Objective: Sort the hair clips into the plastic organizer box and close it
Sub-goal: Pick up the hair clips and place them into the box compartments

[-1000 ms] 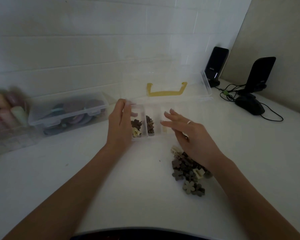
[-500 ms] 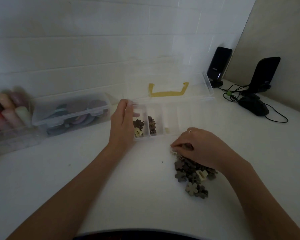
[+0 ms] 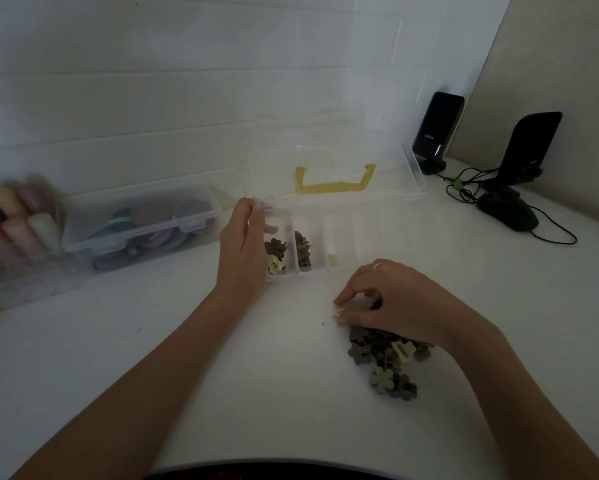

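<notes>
The right hand (image 3: 400,301) pinches, fingers narrowed, at the near-right clip pile (image 3: 384,355) while the left hand (image 3: 244,247), fingers loosely curled, steadies the open box (image 3: 370,233); clips look light, stiff, best gripped by their edges.

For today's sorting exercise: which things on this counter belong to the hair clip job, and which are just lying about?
Belongs to the job:
organizer box, lid open
pile of hair clips
clips already in compartments
left hand steadying the box
right hand at the pile

Just lying about:
second plastic box
two black speakers
mouse
</notes>
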